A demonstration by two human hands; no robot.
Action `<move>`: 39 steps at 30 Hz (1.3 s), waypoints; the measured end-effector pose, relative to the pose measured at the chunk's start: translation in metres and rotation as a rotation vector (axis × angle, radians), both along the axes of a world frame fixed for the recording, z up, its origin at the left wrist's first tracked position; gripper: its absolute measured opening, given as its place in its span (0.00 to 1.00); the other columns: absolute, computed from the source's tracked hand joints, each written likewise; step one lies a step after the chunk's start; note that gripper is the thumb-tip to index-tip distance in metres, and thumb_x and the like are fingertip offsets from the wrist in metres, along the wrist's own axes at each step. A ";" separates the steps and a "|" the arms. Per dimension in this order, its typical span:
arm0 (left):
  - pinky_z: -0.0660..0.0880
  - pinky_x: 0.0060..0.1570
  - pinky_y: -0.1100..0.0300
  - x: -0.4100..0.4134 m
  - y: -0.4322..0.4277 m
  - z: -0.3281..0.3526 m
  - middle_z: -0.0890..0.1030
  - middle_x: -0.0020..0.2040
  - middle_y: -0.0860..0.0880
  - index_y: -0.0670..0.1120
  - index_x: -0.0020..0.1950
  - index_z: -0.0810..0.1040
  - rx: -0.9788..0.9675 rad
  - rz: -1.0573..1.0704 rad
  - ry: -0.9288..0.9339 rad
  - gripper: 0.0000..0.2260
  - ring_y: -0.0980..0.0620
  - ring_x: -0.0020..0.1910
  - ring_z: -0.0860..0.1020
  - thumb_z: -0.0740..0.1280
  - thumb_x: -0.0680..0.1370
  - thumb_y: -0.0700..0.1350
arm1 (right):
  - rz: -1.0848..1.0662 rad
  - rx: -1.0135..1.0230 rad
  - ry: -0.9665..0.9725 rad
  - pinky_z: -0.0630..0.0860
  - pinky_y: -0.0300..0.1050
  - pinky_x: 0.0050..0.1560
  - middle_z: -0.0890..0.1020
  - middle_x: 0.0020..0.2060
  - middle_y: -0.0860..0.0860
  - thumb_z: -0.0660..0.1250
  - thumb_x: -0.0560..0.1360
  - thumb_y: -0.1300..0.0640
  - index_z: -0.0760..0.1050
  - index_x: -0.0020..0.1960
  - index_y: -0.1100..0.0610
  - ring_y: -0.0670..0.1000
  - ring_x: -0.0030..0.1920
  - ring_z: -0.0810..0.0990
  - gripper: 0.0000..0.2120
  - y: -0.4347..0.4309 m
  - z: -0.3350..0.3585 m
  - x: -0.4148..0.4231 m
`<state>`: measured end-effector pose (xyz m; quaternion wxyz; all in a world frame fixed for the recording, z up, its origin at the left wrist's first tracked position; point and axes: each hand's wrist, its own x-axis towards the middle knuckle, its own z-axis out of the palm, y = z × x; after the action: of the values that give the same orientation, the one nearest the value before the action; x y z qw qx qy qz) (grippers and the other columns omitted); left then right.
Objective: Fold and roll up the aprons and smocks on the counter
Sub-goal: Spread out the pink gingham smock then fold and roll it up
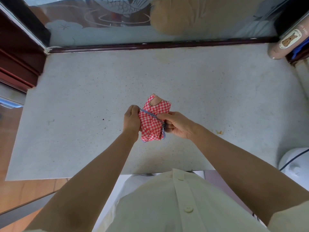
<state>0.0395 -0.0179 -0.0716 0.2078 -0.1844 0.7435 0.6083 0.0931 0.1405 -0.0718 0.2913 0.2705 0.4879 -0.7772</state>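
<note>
Over the middle of the grey speckled stone counter (83,97), toward its front edge, the left hand (132,120) and right hand (175,125) are both gripping the rolled red-checked cloth apron (153,124) and stretching its blue-striped tie (150,113) across it. Any slack is probably risking the roll springing open. A pink rolled bundle (284,42) is lying at the far right corner.

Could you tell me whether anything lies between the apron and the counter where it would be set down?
Nothing visible does. The left hand and right hand grip the apron above a bare patch of counter; a pink roll lies far off at the back right corner.
</note>
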 end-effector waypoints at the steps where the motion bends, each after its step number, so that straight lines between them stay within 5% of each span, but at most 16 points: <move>1: 0.72 0.38 0.61 -0.001 -0.002 0.001 0.75 0.38 0.50 0.47 0.41 0.72 0.023 -0.025 -0.020 0.15 0.54 0.40 0.75 0.51 0.84 0.45 | 0.022 0.009 0.031 0.63 0.41 0.36 0.70 0.30 0.51 0.74 0.70 0.57 0.73 0.45 0.59 0.49 0.31 0.64 0.11 0.000 0.000 0.000; 5: 0.78 0.51 0.53 -0.011 -0.013 0.004 0.80 0.46 0.46 0.46 0.48 0.77 0.139 -0.232 -0.128 0.16 0.47 0.48 0.79 0.53 0.84 0.49 | 0.118 0.112 0.159 0.72 0.47 0.50 0.81 0.40 0.54 0.72 0.73 0.57 0.77 0.51 0.58 0.57 0.44 0.77 0.09 0.001 0.006 0.000; 9: 0.72 0.48 0.59 -0.030 -0.021 0.010 0.79 0.44 0.45 0.41 0.50 0.78 0.170 -0.449 0.045 0.13 0.52 0.44 0.76 0.56 0.84 0.45 | 0.123 0.371 0.423 0.79 0.42 0.54 0.85 0.49 0.53 0.73 0.73 0.63 0.80 0.57 0.58 0.48 0.51 0.83 0.13 0.005 0.008 -0.003; 11: 0.70 0.48 0.60 -0.040 -0.028 0.007 0.79 0.45 0.44 0.39 0.50 0.79 -0.009 -0.624 0.208 0.12 0.54 0.44 0.75 0.59 0.83 0.43 | 0.171 0.538 0.600 0.76 0.33 0.48 0.84 0.45 0.51 0.73 0.72 0.67 0.80 0.55 0.59 0.37 0.44 0.81 0.12 0.012 0.001 -0.004; 15: 0.72 0.46 0.57 -0.046 -0.034 -0.006 0.80 0.46 0.46 0.43 0.52 0.82 -0.523 -1.001 0.656 0.09 0.49 0.45 0.77 0.63 0.81 0.43 | 0.388 0.866 0.837 0.69 0.28 0.38 0.83 0.37 0.48 0.73 0.73 0.61 0.82 0.53 0.59 0.33 0.33 0.74 0.09 0.023 -0.028 0.003; 18: 0.76 0.49 0.54 -0.038 -0.025 -0.011 0.81 0.47 0.48 0.47 0.57 0.81 -0.729 -1.329 0.735 0.12 0.49 0.48 0.78 0.60 0.82 0.47 | 0.589 0.985 0.954 0.72 0.36 0.38 0.84 0.39 0.55 0.71 0.74 0.62 0.82 0.57 0.59 0.43 0.33 0.77 0.12 0.027 -0.047 0.006; 22: 0.74 0.48 0.56 -0.032 -0.016 -0.016 0.81 0.47 0.50 0.48 0.56 0.81 -0.789 -1.508 0.768 0.13 0.49 0.49 0.77 0.59 0.82 0.51 | 0.723 1.085 1.108 0.71 0.38 0.38 0.83 0.38 0.55 0.71 0.74 0.62 0.78 0.64 0.54 0.50 0.34 0.78 0.19 0.027 -0.056 0.006; 28: 0.73 0.44 0.57 -0.031 -0.014 -0.032 0.82 0.43 0.48 0.44 0.42 0.82 -0.565 -1.525 0.778 0.09 0.47 0.46 0.78 0.65 0.77 0.45 | 0.720 0.921 0.835 0.69 0.42 0.33 0.78 0.35 0.53 0.59 0.78 0.59 0.73 0.69 0.47 0.50 0.32 0.73 0.21 0.033 -0.062 0.018; 31: 0.73 0.48 0.57 -0.023 -0.007 -0.033 0.83 0.55 0.46 0.43 0.43 0.84 -0.443 -1.378 0.741 0.07 0.47 0.53 0.79 0.65 0.75 0.42 | 0.682 0.837 0.742 0.77 0.50 0.43 0.83 0.45 0.54 0.60 0.81 0.58 0.74 0.68 0.46 0.53 0.41 0.80 0.18 0.034 -0.065 0.019; 34: 0.77 0.45 0.54 -0.014 -0.002 -0.039 0.83 0.46 0.49 0.42 0.39 0.84 -0.403 -1.271 0.652 0.14 0.50 0.46 0.79 0.60 0.72 0.47 | 0.642 0.834 0.719 0.78 0.47 0.49 0.84 0.53 0.53 0.65 0.79 0.61 0.77 0.66 0.49 0.52 0.49 0.83 0.17 0.034 -0.066 0.014; 39: 0.66 0.40 0.69 -0.001 0.001 -0.046 0.79 0.40 0.53 0.44 0.34 0.81 -0.348 -1.067 0.530 0.11 0.62 0.37 0.73 0.62 0.71 0.45 | 0.707 0.994 0.626 0.74 0.49 0.37 0.77 0.33 0.51 0.65 0.78 0.59 0.71 0.69 0.53 0.53 0.33 0.76 0.20 0.033 -0.071 0.013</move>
<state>0.0382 -0.0170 -0.1179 0.2583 0.3389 0.8478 0.3156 0.1057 0.1734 -0.1425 0.2139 -0.0410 0.9069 -0.3607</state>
